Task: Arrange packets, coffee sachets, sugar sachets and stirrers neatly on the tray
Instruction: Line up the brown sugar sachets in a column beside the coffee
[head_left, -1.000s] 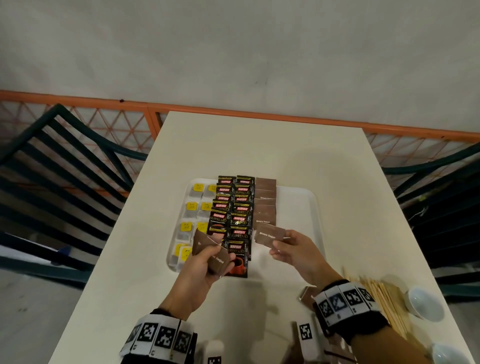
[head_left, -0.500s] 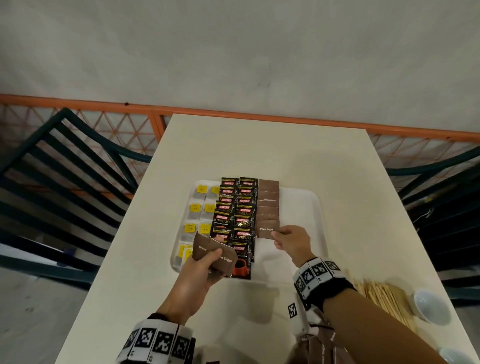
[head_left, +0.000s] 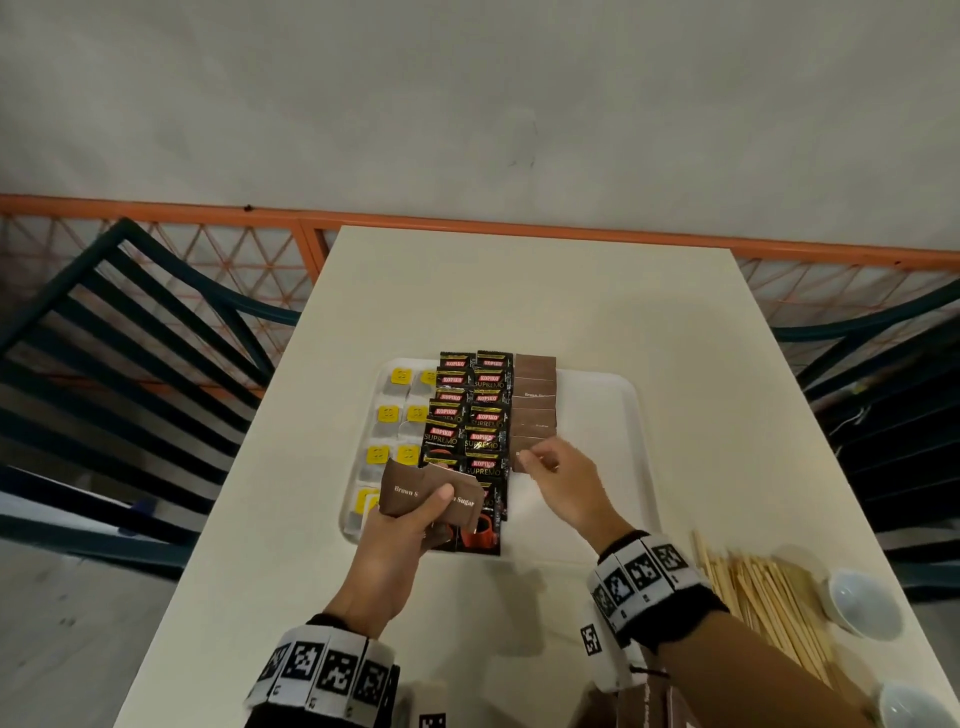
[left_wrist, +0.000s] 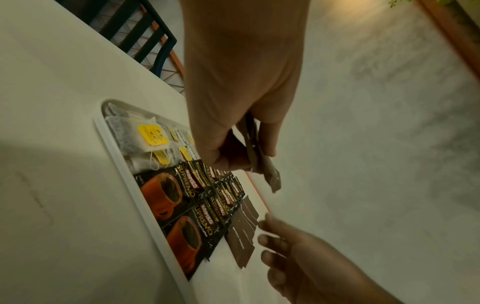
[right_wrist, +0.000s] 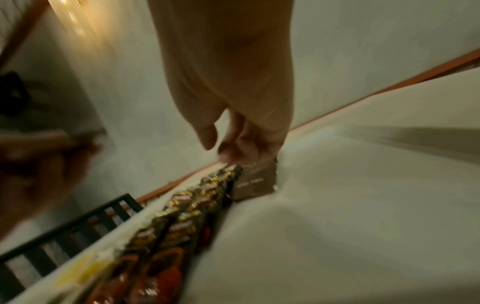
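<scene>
A white tray (head_left: 597, 415) holds tea bags (head_left: 395, 415) with yellow tags, two columns of black coffee sachets (head_left: 467, 415) and one column of brown sugar sachets (head_left: 535, 400). My left hand (head_left: 431, 506) grips a few brown sugar sachets (head_left: 405, 491) above the tray's near left corner, thumb on top. My right hand (head_left: 545, 462) is over the nearest sachet of the sugar column, which lies flat. Its fingertips (right_wrist: 226, 153) touch that sachet (right_wrist: 255, 181), with the thumb held apart. In the left wrist view its fingers (left_wrist: 262, 238) lie along the column's right edge (left_wrist: 244, 232).
Wooden stirrers (head_left: 769, 603) lie in a heap on the table right of the tray, with two small white bowls (head_left: 860, 603) beyond them. More brown packets (head_left: 654, 696) sit at the near table edge. Dark slatted chairs (head_left: 130, 364) flank the table. The tray's right part is bare.
My right hand carried a brown sugar sachet forward and laid it at the near end of the sugar column. My left hand stayed put with its sachets.
</scene>
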